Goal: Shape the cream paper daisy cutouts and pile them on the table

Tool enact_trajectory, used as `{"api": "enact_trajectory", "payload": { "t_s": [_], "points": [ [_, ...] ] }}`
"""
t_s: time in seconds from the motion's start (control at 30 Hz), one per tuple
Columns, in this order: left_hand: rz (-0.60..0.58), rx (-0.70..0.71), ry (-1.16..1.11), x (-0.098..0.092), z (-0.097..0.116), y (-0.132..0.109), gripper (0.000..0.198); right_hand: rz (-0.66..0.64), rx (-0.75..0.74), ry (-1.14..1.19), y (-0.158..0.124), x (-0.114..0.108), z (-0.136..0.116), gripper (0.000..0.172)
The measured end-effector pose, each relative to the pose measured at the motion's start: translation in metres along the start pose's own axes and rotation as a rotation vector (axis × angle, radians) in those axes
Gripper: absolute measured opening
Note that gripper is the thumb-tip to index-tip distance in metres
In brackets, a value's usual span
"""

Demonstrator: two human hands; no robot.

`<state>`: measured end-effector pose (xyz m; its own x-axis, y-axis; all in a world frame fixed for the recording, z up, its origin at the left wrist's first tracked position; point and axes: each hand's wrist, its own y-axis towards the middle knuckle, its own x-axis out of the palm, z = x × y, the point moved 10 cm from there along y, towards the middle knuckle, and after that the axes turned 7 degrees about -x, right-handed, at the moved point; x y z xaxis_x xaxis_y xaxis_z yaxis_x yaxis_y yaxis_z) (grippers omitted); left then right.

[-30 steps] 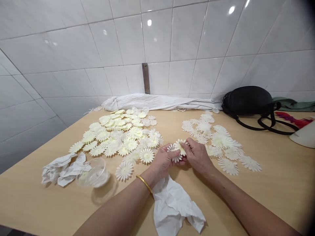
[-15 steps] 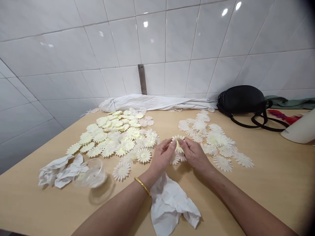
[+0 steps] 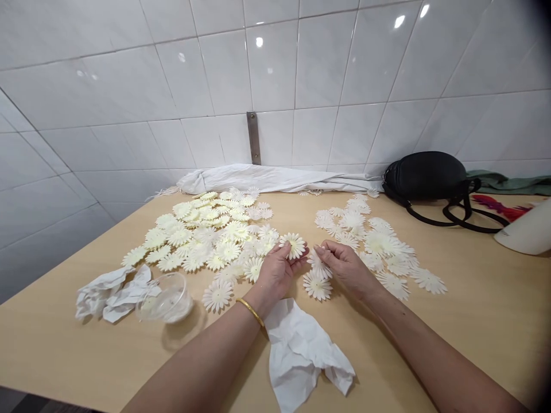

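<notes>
My left hand (image 3: 278,271) pinches a cream daisy-shaped flower (image 3: 293,245) with a yellow centre, thumb on its front and fingers behind. Just to the right, my right hand (image 3: 342,261) has thumb and forefinger pressed together; what they hold, if anything, I cannot make out. Below those fingertips is a white petal flower (image 3: 319,265), partly covered by the hand, and a second loose flower (image 3: 317,285) lies nearer to me. A heap of yellowish flowers (image 3: 206,229) spreads to the left, and paler flowers (image 3: 383,244) lie in a pile to the right.
Crumpled white paper (image 3: 307,355) lies between my forearms. At left are a clear plastic cup (image 3: 167,301) and more crumpled paper (image 3: 103,292). Along the tiled wall run a white cloth (image 3: 267,178) and a black bag (image 3: 424,176) with straps. A white cylinder (image 3: 527,229) stands far right.
My hands have come apart. The flower they both held is now in my left hand alone, turned face up. My right hand has moved slightly right, and the flowers beneath show more.
</notes>
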<state>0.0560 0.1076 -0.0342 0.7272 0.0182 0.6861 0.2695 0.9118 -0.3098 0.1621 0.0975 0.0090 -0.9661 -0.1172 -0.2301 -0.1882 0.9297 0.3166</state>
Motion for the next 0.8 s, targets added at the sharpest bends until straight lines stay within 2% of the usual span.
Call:
{"api": "enact_trajectory", "payload": {
  "t_s": [0.2, 0.33, 0.43, 0.5, 0.6, 0.67, 0.73, 0.8],
  "points": [
    [0.035, 0.106, 0.163, -0.007, 0.017, -0.003, 0.004, -0.126, 0.085, -0.007, -0.001, -0.004, 0.008, 0.029],
    [0.007, 0.091, 0.201, -0.005, 0.016, -0.004, 0.009, -0.178, 0.085, -0.296, -0.001, -0.008, 0.010, 0.031],
    [0.017, 0.045, 0.228, -0.007, 0.012, -0.002, 0.009, -0.150, -0.046, -0.583, 0.002, -0.012, -0.001, 0.021],
    [0.019, 0.039, 0.233, -0.008, 0.010, -0.001, 0.009, -0.136, -0.175, -0.681, 0.001, -0.008, -0.014, 0.017],
    [-0.006, 0.054, 0.253, -0.006, 0.009, 0.000, 0.008, -0.254, -0.330, -0.756, -0.005, 0.011, -0.023, 0.019],
    [-0.004, 0.054, 0.285, -0.005, 0.009, 0.000, 0.008, -0.311, -0.360, -0.834, -0.008, 0.016, -0.020, 0.018],
    [0.010, 0.046, 0.322, -0.006, 0.009, -0.001, 0.009, -0.254, -0.344, -0.931, -0.005, 0.008, -0.014, 0.015],
    [0.005, 0.035, 0.356, -0.004, 0.008, -0.002, 0.013, -0.128, -0.330, -0.976, 0.000, -0.007, -0.014, 0.013]
  ]
}}
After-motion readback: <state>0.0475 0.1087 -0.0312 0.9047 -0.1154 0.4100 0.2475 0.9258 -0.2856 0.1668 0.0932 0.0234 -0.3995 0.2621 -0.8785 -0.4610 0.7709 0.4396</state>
